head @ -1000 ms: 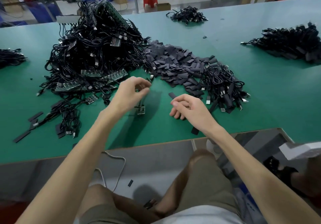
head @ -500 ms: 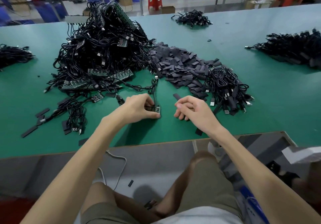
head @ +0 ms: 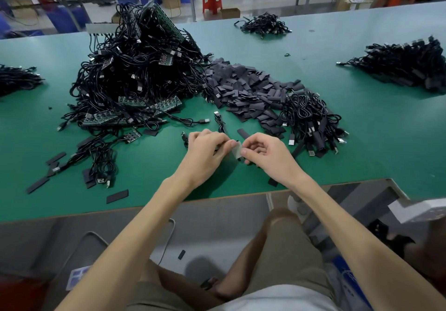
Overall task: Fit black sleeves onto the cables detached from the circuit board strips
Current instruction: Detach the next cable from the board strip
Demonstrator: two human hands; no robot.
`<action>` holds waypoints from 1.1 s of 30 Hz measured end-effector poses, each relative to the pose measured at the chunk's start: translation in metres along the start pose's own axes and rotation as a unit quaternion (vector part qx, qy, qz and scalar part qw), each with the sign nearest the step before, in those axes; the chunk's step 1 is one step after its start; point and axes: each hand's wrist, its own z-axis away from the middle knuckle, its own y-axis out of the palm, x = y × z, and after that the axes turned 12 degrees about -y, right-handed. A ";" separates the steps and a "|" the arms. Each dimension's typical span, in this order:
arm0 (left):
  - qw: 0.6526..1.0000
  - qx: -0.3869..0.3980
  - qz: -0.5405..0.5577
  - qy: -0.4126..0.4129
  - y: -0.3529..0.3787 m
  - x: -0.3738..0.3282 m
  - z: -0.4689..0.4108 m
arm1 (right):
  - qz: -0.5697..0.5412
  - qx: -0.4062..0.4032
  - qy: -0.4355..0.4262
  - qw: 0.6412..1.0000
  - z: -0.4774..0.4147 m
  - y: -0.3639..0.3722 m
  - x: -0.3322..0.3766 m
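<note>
We see both hands meeting just above the near part of the green table [head: 362, 141]. The left hand [head: 207, 151] has its fingers curled, gripping the end of a thin black cable [head: 220, 123], which runs away from the hand across the table to a silver plug [head: 216, 112]. The right hand [head: 268, 153] pinches a flat dark sleeve [head: 237, 150] between thumb and forefinger, the other fingers curled under. The sleeve sits between the two hands, touching the left fingertips, and shows a pale sheen. We cannot tell whether the cable's end is inside it.

Behind the hands lies a wide heap of loose black sleeves [head: 246, 93]. To its left rises a tall tangle of black cables [head: 135, 69], with long green circuit board strips [head: 135, 112] at its foot. Just right of the hands lies a smaller bundle of coiled cables [head: 311, 122]. A few single flat sleeves [head: 117, 196] lie scattered near the table's front edge on the left.
</note>
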 end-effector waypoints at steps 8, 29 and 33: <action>0.994 -0.103 0.011 0.028 0.011 -0.004 0.014 | -0.056 -0.021 0.000 0.998 -0.002 -0.003 -0.002; 0.982 -0.006 0.170 -0.085 0.018 -0.013 0.012 | 0.090 -0.012 -0.059 0.994 0.000 0.001 -0.006; 0.983 -0.029 0.160 -0.079 0.021 -0.019 0.012 | 0.099 -0.011 -0.050 0.994 -0.001 0.002 -0.008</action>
